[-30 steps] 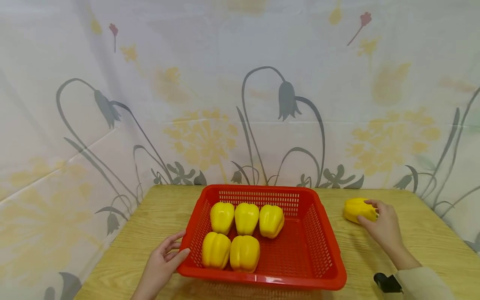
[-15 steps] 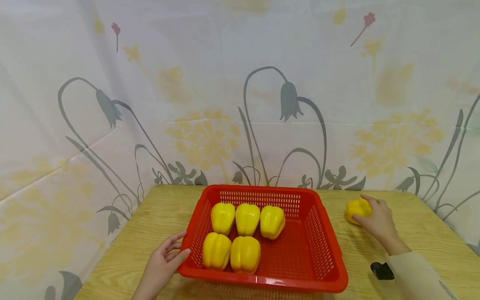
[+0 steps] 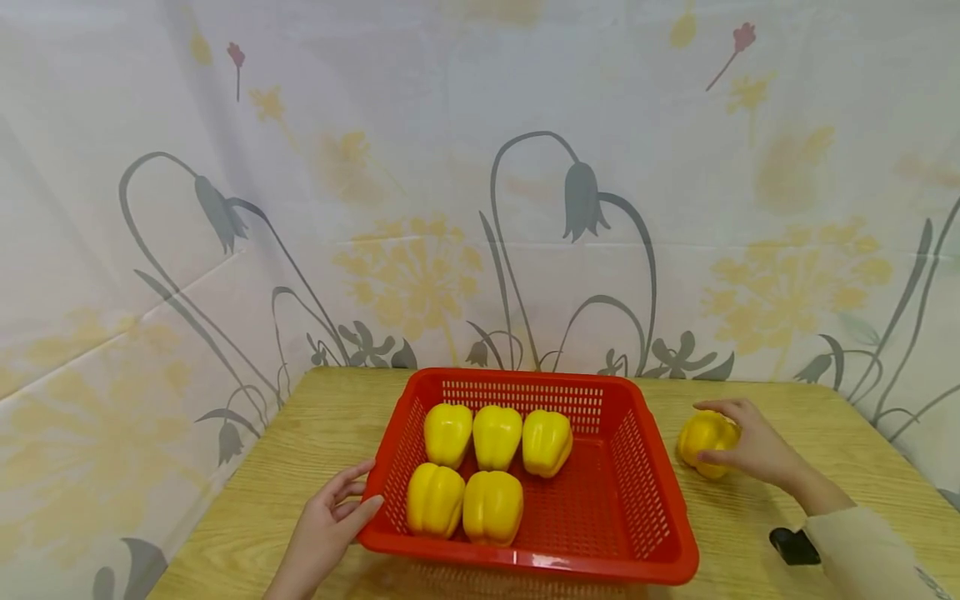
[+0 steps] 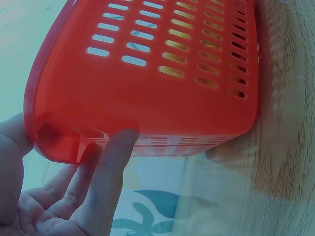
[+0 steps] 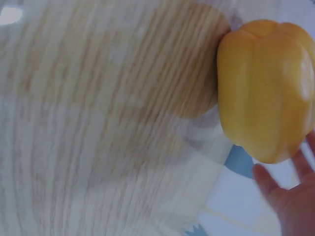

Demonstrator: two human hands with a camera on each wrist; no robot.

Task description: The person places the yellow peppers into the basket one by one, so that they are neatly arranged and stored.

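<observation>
A red plastic basket with slotted walls stands on the table, and several yellow bell peppers sit inside at its left and back. My left hand holds the basket's left rim, thumb above and fingers below; the left wrist view shows a fingertip against the outer wall. To the basket's right, my right hand grips another yellow bell pepper, a finger over its top and the thumb at its front. In the right wrist view this bell pepper stands close to the table surface, fingers at its end.
The wooden table reaches back to a wall cloth printed with flowers. A small black object shows beside the right sleeve.
My right hand has turned the bell pepper from lying sideways and shifted it slightly left and nearer. The left hand keeps its place on the basket rim.
</observation>
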